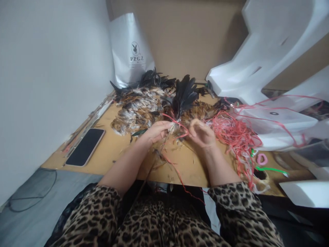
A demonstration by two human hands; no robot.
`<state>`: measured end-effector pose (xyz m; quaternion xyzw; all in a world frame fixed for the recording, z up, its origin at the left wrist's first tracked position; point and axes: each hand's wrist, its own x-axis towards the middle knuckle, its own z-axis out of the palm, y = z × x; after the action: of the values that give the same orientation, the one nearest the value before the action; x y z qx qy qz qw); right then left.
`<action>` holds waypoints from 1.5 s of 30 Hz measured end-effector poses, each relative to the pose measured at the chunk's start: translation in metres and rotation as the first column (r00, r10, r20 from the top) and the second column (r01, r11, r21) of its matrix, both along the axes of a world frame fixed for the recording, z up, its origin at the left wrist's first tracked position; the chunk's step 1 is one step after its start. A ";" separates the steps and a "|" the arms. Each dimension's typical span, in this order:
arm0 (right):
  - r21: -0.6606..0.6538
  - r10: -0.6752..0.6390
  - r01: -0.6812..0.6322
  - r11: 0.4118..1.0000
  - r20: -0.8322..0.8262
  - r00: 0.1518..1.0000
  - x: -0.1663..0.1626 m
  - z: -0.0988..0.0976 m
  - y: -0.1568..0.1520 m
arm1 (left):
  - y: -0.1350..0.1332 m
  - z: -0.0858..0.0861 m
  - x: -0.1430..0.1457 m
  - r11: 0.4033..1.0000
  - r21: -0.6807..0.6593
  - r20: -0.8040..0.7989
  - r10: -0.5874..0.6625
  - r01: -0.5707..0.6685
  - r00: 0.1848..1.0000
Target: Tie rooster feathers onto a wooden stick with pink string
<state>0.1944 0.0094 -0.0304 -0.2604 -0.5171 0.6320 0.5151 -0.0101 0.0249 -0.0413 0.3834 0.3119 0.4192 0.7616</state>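
My left hand (159, 131) is closed in a pinch on the pale quill ends of a bunch of black feathers (184, 96). The bunch points away from me, its dark tips fanned out. A red plastic string (169, 117) crosses the quills near my left fingertips. Its strand runs to my right hand (202, 133), whose thumb and fingers are pinched on it. Another red strand (177, 171) hangs over the table's front edge below my hands. Just beyond my left hand lies a pile of brown and white feathers (136, 109).
A phone (85, 146) lies at the left of the wooden table (113, 163). Behind the feathers stands a white PPGZ bag (131, 51). Tangled red string (232, 132), a pink ring (262, 159), a green strip (271, 169) and white foam pieces (272, 44) crowd the right.
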 end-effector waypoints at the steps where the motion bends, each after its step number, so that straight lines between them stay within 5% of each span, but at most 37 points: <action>1: -0.008 0.024 -0.023 1.000 0.035 0.999 0.007 0.001 0.003 | 0.001 0.003 -0.001 0.999 0.014 -0.014 0.044 -0.044 0.999; 7: 0.000 -0.273 0.293 0.956 0.358 0.893 0.017 -0.006 0.018 | -0.005 0.010 0.006 0.962 0.172 -0.243 0.249 -0.211 0.938; 12: -0.062 -0.275 0.313 0.948 0.343 0.898 -0.013 -0.015 0.016 | -0.012 0.004 0.018 0.941 0.300 -0.312 0.255 -0.160 0.915; 21: -0.289 -0.032 0.035 0.957 0.017 0.999 -0.023 -0.017 0.011 | -0.018 0.008 0.019 0.957 0.285 -0.305 0.141 -0.051 0.942; 29: -0.407 -0.041 0.007 0.913 -0.075 0.996 -0.022 -0.025 0.012 | -0.019 -0.002 0.024 0.982 0.177 -0.154 0.085 -0.058 0.984; 35: -0.299 -0.076 0.074 0.951 0.005 0.997 -0.027 -0.023 0.011 | -0.020 -0.001 0.022 0.995 0.047 -0.102 -0.082 0.087 0.991; 38: -0.218 -0.246 0.260 0.941 0.089 0.965 -0.027 -0.019 0.007 | -0.019 -0.001 0.019 0.995 0.051 -0.093 -0.077 0.082 0.993; 41: 0.081 -0.534 0.528 0.845 0.174 0.828 -0.029 -0.013 0.000 | -0.016 0.000 0.016 0.998 0.051 -0.090 -0.036 0.041 0.995; 45: 0.424 -0.640 0.509 0.749 0.264 0.722 -0.033 -0.009 -0.007 | -0.016 0.000 0.017 0.997 0.073 -0.131 -0.029 0.039 0.991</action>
<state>0.1612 0.0023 -0.0390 -0.4434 -0.5969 0.2787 0.6078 0.0070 0.0093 -0.0412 0.4434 0.3384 0.3918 0.7317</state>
